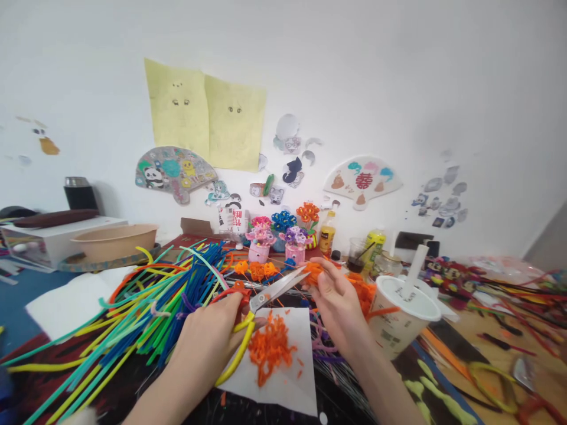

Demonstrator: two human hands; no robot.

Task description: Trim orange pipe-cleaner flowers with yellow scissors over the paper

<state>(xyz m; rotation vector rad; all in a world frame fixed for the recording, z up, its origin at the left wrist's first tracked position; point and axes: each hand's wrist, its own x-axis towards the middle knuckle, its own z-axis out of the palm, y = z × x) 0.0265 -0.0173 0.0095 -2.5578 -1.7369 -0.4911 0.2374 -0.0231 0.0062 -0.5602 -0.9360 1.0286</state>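
Left hand (204, 348): clenched around scissors (277, 292), blades pointing up and to the right, long axis slanting toward the right hand (336, 310). Right hand: pinching an orange pipe cleaner (313, 273) between fingers and thumb, just beyond the blade tips. Below the scissors: orange snippets (271, 348) on white paper (301, 378).

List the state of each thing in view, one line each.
left hand, gripping scissors
scissors, held, tips toward right hand
right hand, pinching orange pipe cleaner
orange pipe cleaner, pinched in fingers
paper sheet, flat under clippings
orange clippings, piled on sheet
lidded plastic cup, lid on, straw in
loose pipe cleaners, heaped, multicoloured
tan bowl, upright
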